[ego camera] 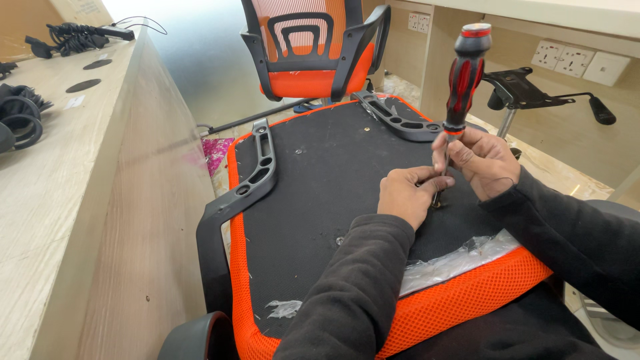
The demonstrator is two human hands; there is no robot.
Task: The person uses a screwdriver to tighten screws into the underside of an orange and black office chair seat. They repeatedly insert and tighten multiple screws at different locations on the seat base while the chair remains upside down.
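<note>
An upturned orange chair seat [467,300] lies with its black underside [333,187] facing up, so the fixing points are reachable. The right hand [483,160] pinches the shaft of a red-and-black screwdriver [465,77], standing upright with its tip on the underside near the right edge. The left hand [407,195] curls beside the tip, fingers pressed together, apparently steadying a small screw. 2 black armrests [257,170] flank the seat.

Both arms wear long dark charcoal sleeves, soft knit fabric, creased at the elbows. Cuffs sit at the wrists, leaving the left hand [405,195] and right hand [481,161] bare, no gloves, no rings showing.
</note>
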